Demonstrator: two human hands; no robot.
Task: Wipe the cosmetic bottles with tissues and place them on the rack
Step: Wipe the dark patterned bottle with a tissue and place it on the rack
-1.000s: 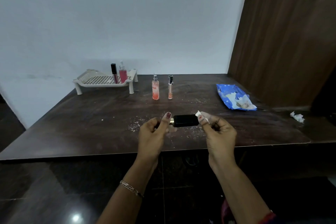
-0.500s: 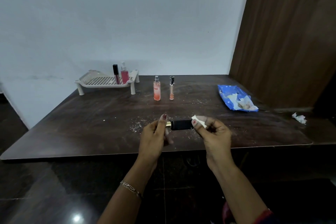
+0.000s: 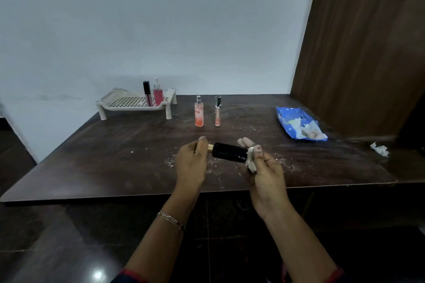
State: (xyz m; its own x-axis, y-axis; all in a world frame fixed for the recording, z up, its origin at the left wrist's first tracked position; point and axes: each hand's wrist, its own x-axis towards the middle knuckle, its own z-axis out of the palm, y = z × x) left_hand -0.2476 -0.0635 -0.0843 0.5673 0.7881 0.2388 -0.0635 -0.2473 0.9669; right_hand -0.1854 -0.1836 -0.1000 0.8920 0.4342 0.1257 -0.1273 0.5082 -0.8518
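A black bottle (image 3: pixel 230 153) with a gold neck lies sideways in the air over the table's front part. My left hand (image 3: pixel 192 163) grips its gold cap end. My right hand (image 3: pixel 264 174) pinches a white tissue (image 3: pixel 251 159) against the bottle's other end. A white perforated rack (image 3: pixel 135 103) stands at the back left with a dark lip-gloss tube (image 3: pixel 147 93) and a pink pump bottle (image 3: pixel 158 94) upright on it. An orange spray bottle (image 3: pixel 199 111) and a thin tube with a black cap (image 3: pixel 217 111) stand on the table right of the rack.
The dark wooden table (image 3: pixel 115 156) is dusted with white crumbs near my hands. A blue tissue pack (image 3: pixel 299 124) lies open at the right. A crumpled used tissue (image 3: pixel 379 149) sits at the far right edge. A brown wooden panel (image 3: pixel 368 53) rises at the right.
My right hand with the tissue has slid along the black bottle to its right end, and the bottle now tilts slightly down to the right. My left hand keeps its grip.
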